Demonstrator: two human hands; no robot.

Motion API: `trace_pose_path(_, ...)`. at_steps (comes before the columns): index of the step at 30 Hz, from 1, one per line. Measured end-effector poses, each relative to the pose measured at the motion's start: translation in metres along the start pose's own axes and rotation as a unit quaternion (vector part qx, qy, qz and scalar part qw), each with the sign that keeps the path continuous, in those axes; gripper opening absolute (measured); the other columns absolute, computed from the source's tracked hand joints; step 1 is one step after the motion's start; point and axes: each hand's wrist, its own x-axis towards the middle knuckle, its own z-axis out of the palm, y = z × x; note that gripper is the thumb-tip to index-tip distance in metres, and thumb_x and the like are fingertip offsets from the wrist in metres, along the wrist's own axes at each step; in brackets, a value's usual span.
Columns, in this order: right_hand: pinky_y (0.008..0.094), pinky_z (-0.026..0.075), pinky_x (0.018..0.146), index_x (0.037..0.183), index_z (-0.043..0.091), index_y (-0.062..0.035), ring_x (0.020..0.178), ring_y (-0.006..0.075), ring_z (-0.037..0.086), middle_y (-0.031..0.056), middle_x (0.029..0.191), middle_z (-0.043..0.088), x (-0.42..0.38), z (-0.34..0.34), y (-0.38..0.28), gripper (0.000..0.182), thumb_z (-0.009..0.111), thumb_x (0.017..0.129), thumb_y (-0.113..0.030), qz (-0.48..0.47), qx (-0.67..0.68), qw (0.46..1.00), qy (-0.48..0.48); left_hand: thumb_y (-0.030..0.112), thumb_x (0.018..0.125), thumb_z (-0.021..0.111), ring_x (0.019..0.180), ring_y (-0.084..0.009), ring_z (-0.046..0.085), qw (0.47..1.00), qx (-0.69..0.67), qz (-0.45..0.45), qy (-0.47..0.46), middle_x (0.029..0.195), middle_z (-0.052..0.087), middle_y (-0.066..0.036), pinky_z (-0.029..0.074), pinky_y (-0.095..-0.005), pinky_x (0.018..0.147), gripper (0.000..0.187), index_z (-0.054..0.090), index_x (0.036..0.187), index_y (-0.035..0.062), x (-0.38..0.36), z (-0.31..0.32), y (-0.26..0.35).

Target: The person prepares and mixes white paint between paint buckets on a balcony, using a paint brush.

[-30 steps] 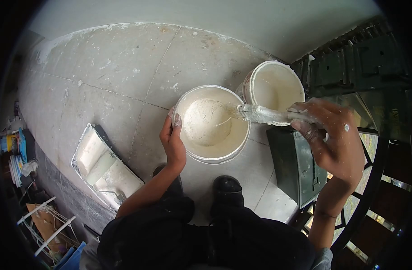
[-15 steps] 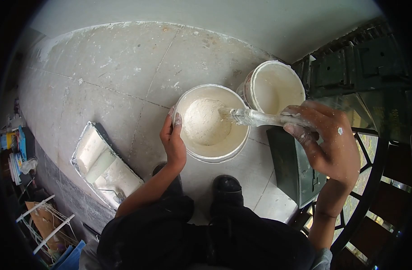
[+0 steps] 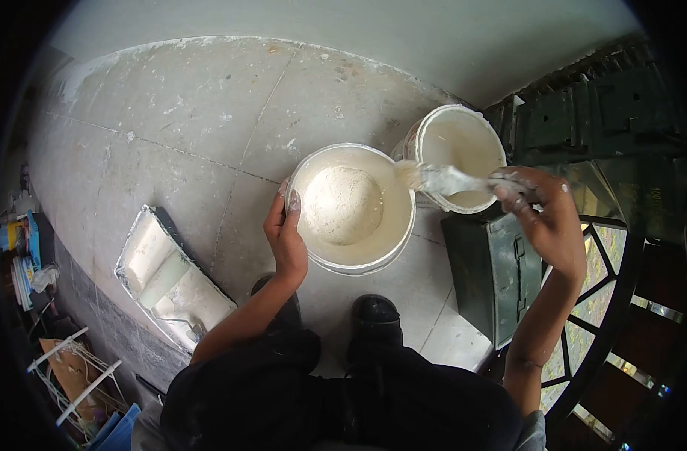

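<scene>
My left hand grips the left rim of a white bucket, its fingers outside and thumb over the edge. Pale powdery material lies at the bottom of that bucket. In my right hand is a paint-smeared brush, its bristles at the right rim of the bucket. The brush passes over a second white bucket, which stands behind and to the right and has whitish residue inside.
A paint tray with a roller lies on the floor at left. Dark green metal boxes stand at right, beside a black metal frame. Boards and cords are at lower left. A pale wall rises ahead.
The brush has moved up and to the right, from inside the near bucket to its rim. My left hand has stayed on the bucket.
</scene>
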Motion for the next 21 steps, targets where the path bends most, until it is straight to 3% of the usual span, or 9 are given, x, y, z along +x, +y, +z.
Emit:
trace_pose_path(2,0.0322,0.049,0.065,0.094,0.064,0.0077,0.069,0.0331,0.064,0.0220,0.082,0.067,0.003,-0.006,0.005,0.017,0.064,0.082,-0.005,0.021,-0.003,0.999,0.027,0.015,0.097,0.048,0.114,-0.0157,0.050,1.000,-0.003,0.010,-0.003,0.124,0.057,-0.013,0.035,-0.0276,0.101,0.041,0.049,0.130,-0.0089,0.001,0.000,0.000)
trace_pose_path(7,0.0435,0.050,0.072,0.085,0.064,0.0061,0.077,0.0412,0.063,0.0242,0.080,0.064,0.042,0.017,0.061,0.014,0.058,0.082,-0.006,0.025,-0.254,0.966,-0.040,0.016,0.097,0.049,0.109,-0.0140,0.052,1.000,-0.006,0.013,0.006,0.119,0.059,-0.013,0.037,-0.0266,0.098,0.042,0.048,0.129,-0.0107,0.003,0.000,-0.004)
trace_pose_path(13,0.0453,0.049,0.082,0.087,0.064,0.0061,0.088,0.0410,0.062,0.0295,0.087,0.063,0.076,0.085,0.131,0.016,0.056,0.075,-0.001,0.025,-0.294,0.943,-0.153,0.015,0.097,0.049,0.107,-0.0139,0.052,1.000,-0.008,0.007,-0.003,0.119,0.059,-0.013,0.038,-0.0263,0.096,0.041,0.048,0.129,-0.0107,0.001,0.002,0.003)
trace_pose_path(17,0.0439,0.048,0.077,0.092,0.066,0.0043,0.085,0.0401,0.063,0.0269,0.088,0.064,0.070,0.050,0.107,0.016,0.059,0.081,-0.005,0.002,-0.247,0.959,-0.140,0.015,0.097,0.048,0.109,-0.0140,0.051,1.000,-0.011,0.002,-0.001,0.121,0.058,-0.014,0.037,-0.0263,0.097,0.041,0.048,0.129,-0.0107,0.002,0.000,-0.001)
trace_pose_path(19,0.0416,0.049,0.076,0.094,0.066,0.0034,0.084,0.0386,0.063,0.0253,0.089,0.064,0.059,0.013,0.062,0.016,0.060,0.082,-0.006,0.041,-0.223,0.967,-0.119,0.014,0.097,0.048,0.109,-0.0141,0.051,1.000,-0.008,0.006,-0.002,0.121,0.058,-0.014,0.037,-0.0263,0.098,0.041,0.047,0.129,-0.0107,0.003,0.000,-0.001)
trace_pose_path(21,0.0399,0.048,0.071,0.092,0.066,0.0056,0.079,0.0400,0.063,0.0266,0.082,0.063,0.041,-0.012,0.026,0.016,0.060,0.081,-0.004,-0.019,-0.168,0.984,-0.051,0.014,0.097,0.049,0.110,-0.0140,0.051,1.000,-0.011,0.008,-0.007,0.121,0.058,-0.014,0.036,-0.0262,0.098,0.041,0.047,0.129,-0.0107,0.002,-0.001,-0.001)
